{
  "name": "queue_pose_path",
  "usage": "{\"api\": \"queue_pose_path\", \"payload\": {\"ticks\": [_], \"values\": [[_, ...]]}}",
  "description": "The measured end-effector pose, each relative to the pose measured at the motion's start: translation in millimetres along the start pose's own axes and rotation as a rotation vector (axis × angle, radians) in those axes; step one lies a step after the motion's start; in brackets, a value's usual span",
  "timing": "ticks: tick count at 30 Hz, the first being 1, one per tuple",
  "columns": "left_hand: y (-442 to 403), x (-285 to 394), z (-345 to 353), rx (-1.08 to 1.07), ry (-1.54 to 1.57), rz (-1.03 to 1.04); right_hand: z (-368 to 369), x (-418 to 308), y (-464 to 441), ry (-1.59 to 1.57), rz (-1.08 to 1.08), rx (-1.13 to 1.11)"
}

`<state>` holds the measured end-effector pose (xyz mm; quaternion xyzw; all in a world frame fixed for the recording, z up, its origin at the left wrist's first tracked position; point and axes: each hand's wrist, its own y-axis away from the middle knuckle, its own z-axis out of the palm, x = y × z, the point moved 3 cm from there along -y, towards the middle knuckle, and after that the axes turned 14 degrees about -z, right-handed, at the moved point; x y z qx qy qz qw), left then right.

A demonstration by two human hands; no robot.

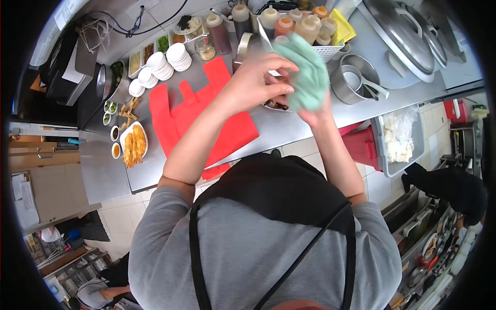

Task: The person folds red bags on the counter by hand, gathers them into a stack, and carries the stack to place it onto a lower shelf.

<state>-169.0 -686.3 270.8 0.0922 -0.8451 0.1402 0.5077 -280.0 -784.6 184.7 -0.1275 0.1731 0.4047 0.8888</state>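
A pale green cloth, blurred by motion, is in my right hand; it covers most of that hand's fingers. My left hand is just left of the cloth, its thumb and curved fingers apart, with nothing visible between them. Whether its fingertips touch the cloth I cannot tell. Below both hands, a dish with dark brown food is partly hidden. A red bag with handles lies flat on the steel counter, under my left forearm.
Fried food on a white plate and sauce cups stand at the left. Stacked white dishes and sauce bottles line the back. At the right are a steel pot and a grey bin. Other people are at the edges.
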Motion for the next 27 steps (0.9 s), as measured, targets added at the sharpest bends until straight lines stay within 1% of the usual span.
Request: {"api": "queue_pose_path", "payload": {"ticks": [1, 2, 3, 4, 6, 7, 8, 9, 11, 12, 13, 14, 15, 16, 17, 18, 19, 21, 22, 23, 24, 26, 27], "values": [[-7, 0, 1, -0.007, 0.042, -0.03, 4, -16, 3, 0.185, -0.08, 0.042], [-19, -15, -6, 0.087, -0.005, -0.072, 5, -38, 12, 0.369, -0.159, 0.091], [-33, -41, -14, 0.179, -0.051, -0.115, -10, -62, 20, 0.688, -0.328, 0.207], [-47, -70, -16, 0.215, -0.015, -0.3, -25, -83, 29, 0.716, -0.41, 0.226], [-77, -164, -3, 0.15, -0.185, -0.441, -62, -120, 51, 0.647, -0.479, 0.236], [-89, -204, 10, 0.17, -0.357, -0.455, -56, -128, 60, 0.843, -0.506, 0.481], [-94, -226, 23, 0.089, -0.349, -0.549, -66, -132, 66, 0.983, -0.519, 0.515], [-97, -229, 33, 0.014, -0.416, -0.553, -83, -136, 72, 1.124, -0.531, 0.55], [-101, -230, 51, -0.147, -0.555, -0.555, -129, -132, 82, 1.59, -0.258, 0.47], [-104, -251, 60, -0.167, -0.365, -0.582, -130, -113, 81, 1.834, -0.287, 0.367], [-104, -251, 59, -0.176, -0.368, -0.581, -153, -94, 85, 2.198, -0.332, -0.058], [-100, -252, 57, -0.229, -0.232, -0.654, -153, -74, 86, 2.437, -0.298, -0.23], [-97, -253, 55, -0.279, -0.097, -0.726, -156, -58, 85, 2.483, -0.199, -0.353], [-93, -253, 51, -0.362, -0.103, -0.753, -168, -46, 80, 2.492, -0.199, -0.423], [-86, -253, 49, -0.368, -0.109, -0.758, -180, -38, 73, 2.498, -0.196, -0.497], [-74, -248, 48, -0.421, 0.025, -0.861, -187, -37, 60, 2.494, -0.196, -0.495], [-62, -244, 49, -0.467, 0.16, -0.96, -192, -38, 41, 2.518, -0.241, -0.494], [-39, -233, 51, -0.455, 0.359, -1.042, -202, -36, 5, 2.528, -0.281, -0.49], [-29, -231, 53, -0.401, 0.428, -1.036, -207, -36, -17, 2.555, -0.289, -0.437], [-20, -226, 55, -0.395, 0.424, -1.043, -212, -35, -34, 2.581, -0.294, -0.388], [-12, -219, 55, -0.351, 0.487, -1.044, -214, -31, -49, 2.571, -0.297, -0.394], [2, -213, 51, -0.267, 0.556, -1.05, -217, -20, -70, 2.563, -0.217, -0.31], [11, -209, 47, -0.214, 0.588, -1.057, -217, -12, -69, 2.55, -0.21, -0.329]]}}
